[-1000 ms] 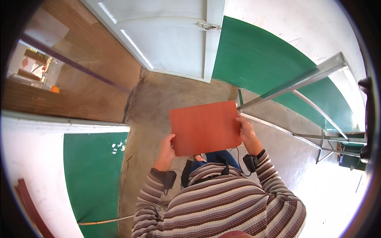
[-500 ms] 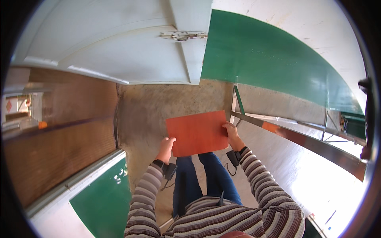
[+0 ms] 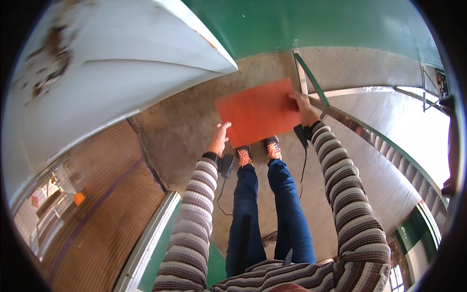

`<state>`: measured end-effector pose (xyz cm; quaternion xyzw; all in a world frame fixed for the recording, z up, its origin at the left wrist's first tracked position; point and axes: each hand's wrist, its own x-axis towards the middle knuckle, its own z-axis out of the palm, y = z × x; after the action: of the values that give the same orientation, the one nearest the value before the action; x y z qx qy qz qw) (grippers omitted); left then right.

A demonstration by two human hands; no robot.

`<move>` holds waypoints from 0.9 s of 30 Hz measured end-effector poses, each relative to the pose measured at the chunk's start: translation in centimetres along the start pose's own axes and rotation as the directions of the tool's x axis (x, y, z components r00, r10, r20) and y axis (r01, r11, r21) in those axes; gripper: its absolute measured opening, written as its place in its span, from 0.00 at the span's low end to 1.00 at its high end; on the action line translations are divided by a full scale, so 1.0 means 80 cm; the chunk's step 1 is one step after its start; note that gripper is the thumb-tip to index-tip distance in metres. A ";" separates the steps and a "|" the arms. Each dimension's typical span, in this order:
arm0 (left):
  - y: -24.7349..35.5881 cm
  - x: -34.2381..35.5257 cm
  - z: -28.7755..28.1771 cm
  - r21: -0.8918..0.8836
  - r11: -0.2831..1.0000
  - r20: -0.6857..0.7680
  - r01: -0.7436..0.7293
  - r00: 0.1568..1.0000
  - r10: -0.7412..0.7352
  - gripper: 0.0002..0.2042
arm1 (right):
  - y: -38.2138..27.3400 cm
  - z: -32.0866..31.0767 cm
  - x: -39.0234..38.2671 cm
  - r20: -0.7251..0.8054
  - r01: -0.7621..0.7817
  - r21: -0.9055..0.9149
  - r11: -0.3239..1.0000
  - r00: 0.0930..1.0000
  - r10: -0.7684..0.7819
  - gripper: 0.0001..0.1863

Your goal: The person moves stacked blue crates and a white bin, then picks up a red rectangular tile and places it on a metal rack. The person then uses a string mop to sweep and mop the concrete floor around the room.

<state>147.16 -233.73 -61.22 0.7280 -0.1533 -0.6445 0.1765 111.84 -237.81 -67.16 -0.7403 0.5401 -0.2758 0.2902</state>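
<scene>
A flat, rectangular orange-red board [image 3: 258, 113] is held out level above my feet. My left hand [image 3: 219, 134] grips its lower left edge, with the thumb on top, and my right hand [image 3: 302, 107] grips its right edge. Both forearms are in striped sleeves, with a black device and cable at each wrist [image 3: 226, 165]. Below the board show my orange-laced shoes [image 3: 274, 150] and jeans on the concrete floor.
A pale door [image 3: 112, 82], blurred at its latch, fills the upper left. A green wall [image 3: 316, 24] is ahead. A metal frame [image 3: 355, 125] runs along the right. A ribbed brown surface [image 3: 102, 214] and a pale ledge [image 3: 148, 243] lie at lower left.
The view has turned, bringing the door nearer at upper left and showing my legs and shoes. My hands and the board have moved farther up the picture, away from my body.
</scene>
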 end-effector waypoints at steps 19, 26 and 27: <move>0.038 0.168 0.006 -0.051 0.997 -0.029 0.052 0.998 -0.054 0.15 | 0.018 0.028 0.116 0.086 -0.532 0.710 0.462 0.716 0.692 0.19; 0.055 0.160 0.018 0.015 1.000 0.004 0.023 1.000 -0.023 0.19 | 0.032 0.035 0.133 0.177 -0.643 0.699 0.314 0.581 0.795 0.24; 0.057 0.157 0.019 0.033 0.999 0.012 0.037 0.999 -0.038 0.20 | 0.038 0.042 0.138 0.208 -0.703 0.665 0.253 0.499 0.841 0.25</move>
<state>147.20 -243.55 -70.37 0.7295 -0.1512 -0.6496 0.1516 115.20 -248.77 -70.62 -0.1844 0.7154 -0.3407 0.5815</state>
